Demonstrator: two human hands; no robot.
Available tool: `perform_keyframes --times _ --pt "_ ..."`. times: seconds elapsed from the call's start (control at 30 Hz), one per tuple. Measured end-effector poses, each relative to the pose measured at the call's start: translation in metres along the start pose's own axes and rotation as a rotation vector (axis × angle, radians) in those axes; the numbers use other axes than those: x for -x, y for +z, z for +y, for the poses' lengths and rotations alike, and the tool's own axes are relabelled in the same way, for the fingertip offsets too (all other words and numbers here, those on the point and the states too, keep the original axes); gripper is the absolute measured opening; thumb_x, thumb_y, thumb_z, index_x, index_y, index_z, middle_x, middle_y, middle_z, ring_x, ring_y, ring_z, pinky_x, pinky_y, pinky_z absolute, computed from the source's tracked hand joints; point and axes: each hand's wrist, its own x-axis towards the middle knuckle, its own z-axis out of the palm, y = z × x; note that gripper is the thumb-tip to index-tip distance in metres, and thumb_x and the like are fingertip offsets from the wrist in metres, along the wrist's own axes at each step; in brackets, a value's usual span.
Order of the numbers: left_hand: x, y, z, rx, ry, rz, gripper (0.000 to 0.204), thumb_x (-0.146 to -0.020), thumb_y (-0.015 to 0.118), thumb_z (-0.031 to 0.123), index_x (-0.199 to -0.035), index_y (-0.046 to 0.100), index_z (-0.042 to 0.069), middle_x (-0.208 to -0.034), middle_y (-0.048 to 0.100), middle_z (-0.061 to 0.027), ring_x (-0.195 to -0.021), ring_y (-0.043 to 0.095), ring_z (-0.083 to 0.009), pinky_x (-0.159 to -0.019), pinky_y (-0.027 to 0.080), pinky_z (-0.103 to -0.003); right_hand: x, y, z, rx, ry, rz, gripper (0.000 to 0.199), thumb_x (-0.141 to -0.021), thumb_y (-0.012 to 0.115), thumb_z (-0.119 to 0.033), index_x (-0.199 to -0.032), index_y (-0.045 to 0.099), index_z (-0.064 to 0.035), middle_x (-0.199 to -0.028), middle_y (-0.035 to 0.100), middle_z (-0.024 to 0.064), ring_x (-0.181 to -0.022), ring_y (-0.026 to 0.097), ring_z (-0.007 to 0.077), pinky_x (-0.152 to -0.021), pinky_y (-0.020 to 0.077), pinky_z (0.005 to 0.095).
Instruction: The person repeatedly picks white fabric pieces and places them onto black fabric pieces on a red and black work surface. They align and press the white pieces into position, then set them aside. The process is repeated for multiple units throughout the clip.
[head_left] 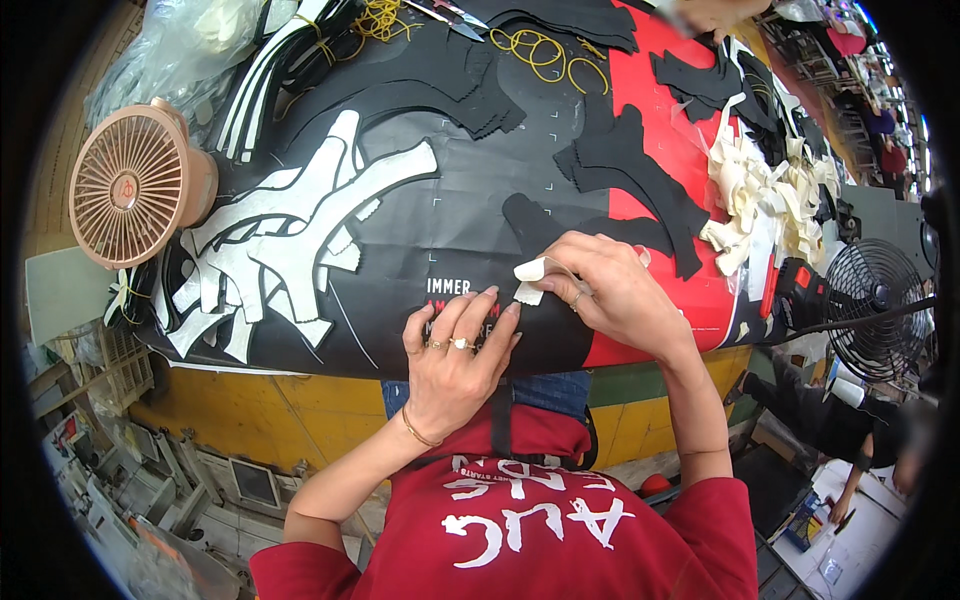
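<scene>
The right hand has its thumb and fingers pinched together on a small white backing strip, whose free end curls up at the hand's 9 o'clock. Just below that strip, a small pale jagged-edged scrap lies on the work surface, touching the right thumb side.

The left hand lies flat, fingers spread a little and pressed down on a flat black cut piece at the near edge of the black and red printed table cover; it grips nothing. Its fingertips sit just at 7 o'clock of the white strip, close to the right hand. How far the black piece reaches under the palms cannot be told, since it blends with the dark cover.

From the hands, a fan of white-backed curved cut pieces lies at 10 o'clock, and black curved cut pieces lie at 12 to 1 o'clock. A heap of peeled cream paper strips sits at 2 o'clock. Yellow rubber bands lie at the far edge at 12 o'clock. A small pink desk fan stands at 9 to 10 o'clock, and a black wire-guard fan at 3 o'clock.
</scene>
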Motion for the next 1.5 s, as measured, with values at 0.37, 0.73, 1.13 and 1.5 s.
perform_keyframes --times 0.37,0.73,1.13,1.5 --pt "-0.003 -0.001 0.002 -0.058 0.007 -0.037 0.043 -0.079 0.077 0.019 -0.122 0.071 0.018 -0.128 0.060 -0.0044 -0.115 0.055 -0.0205 -0.106 0.030 -0.043 0.003 0.004 0.003 0.046 -0.022 0.032 0.010 -0.090 0.067 -0.007 -0.099 0.068 -0.0017 -0.090 0.066 0.0119 -0.083 0.064 0.0324 -0.075 0.0488 0.0415" --pt "-0.006 -0.006 0.004 -0.103 -0.006 -0.067 0.042 -0.081 0.076 0.021 -0.122 0.070 0.020 -0.130 0.059 -0.0034 -0.116 0.055 -0.0204 -0.107 0.029 -0.046 0.007 0.006 -0.010 0.062 0.167 0.116 0.019 -0.085 0.075 -0.012 -0.097 0.069 0.0003 -0.090 0.068 0.0126 -0.079 0.065 0.0316 -0.071 0.0495 0.0391" --pt "-0.011 -0.011 0.003 -0.164 0.025 -0.118 0.042 -0.080 0.077 0.023 -0.121 0.070 0.022 -0.129 0.058 -0.0026 -0.116 0.055 -0.0200 -0.110 0.027 -0.048 0.004 -0.002 -0.018 -0.208 0.409 0.129 0.025 -0.090 0.076 -0.020 -0.091 0.070 0.0045 -0.062 0.058 0.0105 -0.056 0.044 0.0133 -0.054 0.0391 0.0331" --pt "-0.015 -0.018 -0.005 -0.180 0.103 -0.162 0.044 -0.078 0.079 0.027 -0.121 0.071 0.022 -0.128 0.058 -0.0030 -0.117 0.055 -0.0199 -0.113 0.025 -0.048 0.001 0.010 -0.004 -0.040 0.308 0.273 0.029 -0.088 0.078 -0.023 -0.089 0.071 0.0045 -0.064 0.062 0.0147 -0.052 0.052 0.0189 -0.052 0.0404 0.0345"
